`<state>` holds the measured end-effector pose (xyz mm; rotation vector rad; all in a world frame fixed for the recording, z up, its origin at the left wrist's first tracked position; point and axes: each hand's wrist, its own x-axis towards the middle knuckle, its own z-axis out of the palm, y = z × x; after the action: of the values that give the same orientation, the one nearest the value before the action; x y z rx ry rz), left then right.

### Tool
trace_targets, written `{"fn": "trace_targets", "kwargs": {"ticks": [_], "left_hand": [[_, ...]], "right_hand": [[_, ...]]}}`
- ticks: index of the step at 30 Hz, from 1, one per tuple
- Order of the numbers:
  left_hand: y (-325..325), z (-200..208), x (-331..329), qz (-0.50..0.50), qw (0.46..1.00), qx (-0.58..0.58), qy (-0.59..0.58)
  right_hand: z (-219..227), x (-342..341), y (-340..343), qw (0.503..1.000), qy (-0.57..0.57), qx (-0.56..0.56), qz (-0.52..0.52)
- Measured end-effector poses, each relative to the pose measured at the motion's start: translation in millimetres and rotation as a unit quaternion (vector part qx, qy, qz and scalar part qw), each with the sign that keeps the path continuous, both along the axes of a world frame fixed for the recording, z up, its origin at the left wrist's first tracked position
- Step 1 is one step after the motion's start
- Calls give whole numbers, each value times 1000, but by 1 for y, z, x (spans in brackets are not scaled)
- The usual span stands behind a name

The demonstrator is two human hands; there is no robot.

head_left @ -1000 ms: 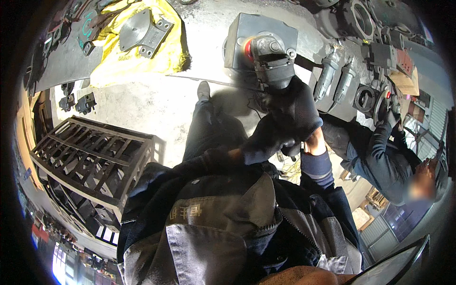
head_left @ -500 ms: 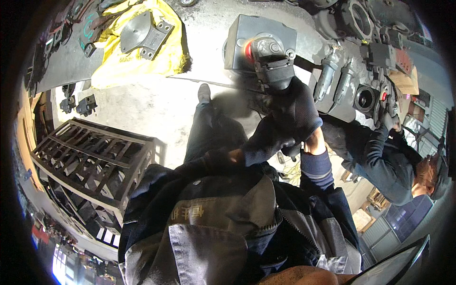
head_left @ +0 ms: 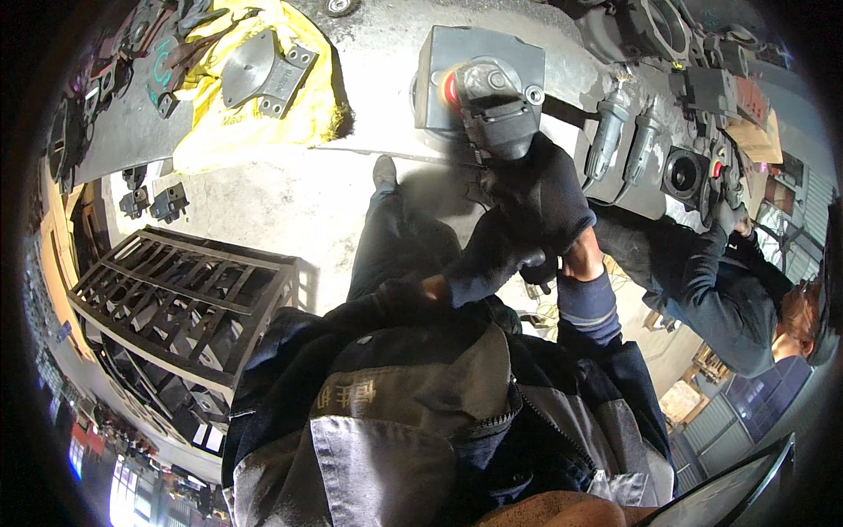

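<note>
An angle grinder point(head_left: 499, 123) with a red-orange disc point(head_left: 450, 89) is held over a grey metal block point(head_left: 435, 57) on the bench. Its disc edge is at the block's upper face; whether it touches is hard to tell. My right hand point(head_left: 549, 189), in a dark glove, is closed round the grinder's body just behind its head. Behind and below it, my left hand point(head_left: 496, 250), gloved too, is closed at the grinder's rear end, with most of its fingers hidden. A round boss and a bolt hole point(head_left: 533, 94) show on the block.
On a yellow sack point(head_left: 255, 123) to the left lies a flat metal bracket point(head_left: 263, 75). Two more grinders point(head_left: 606, 140) rest right of the block, near a ring-shaped part point(head_left: 681, 176). A slatted metal rack point(head_left: 184, 299) stands lower left. Another person point(head_left: 738, 290) works at the right.
The grinder has moved slightly left over the block, with both my hands still on it. My view has shifted a little.
</note>
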<state>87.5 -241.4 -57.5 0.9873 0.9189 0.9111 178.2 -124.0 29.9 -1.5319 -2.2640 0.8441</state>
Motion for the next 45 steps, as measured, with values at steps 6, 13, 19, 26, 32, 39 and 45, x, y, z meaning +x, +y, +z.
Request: {"fn": "trace_targets", "kwargs": {"ticks": [6,13,19,26,32,39,45], "left_hand": [[10,-13,2,-105,976,115,155],[-16,-21,26,-46,994,-51,-87],[-39,-29,35,-121,976,-116,-138],[-35,-14,40,-108,984,-87,-113],[-20,1,0,-144,989,-23,-1],[-36,-14,47,-91,972,-163,-143],[-47,-22,46,-111,986,-80,-98]], "right_hand": [[-2,0,3,999,-43,-20,27],[-1,10,-18,998,3,-40,-48],[17,16,-28,995,-59,-74,-39],[28,29,-37,992,-113,-52,6],[2,23,-39,999,21,-3,-41],[4,32,-45,998,-21,-29,-46],[6,46,-50,995,-48,-55,-64]]}}
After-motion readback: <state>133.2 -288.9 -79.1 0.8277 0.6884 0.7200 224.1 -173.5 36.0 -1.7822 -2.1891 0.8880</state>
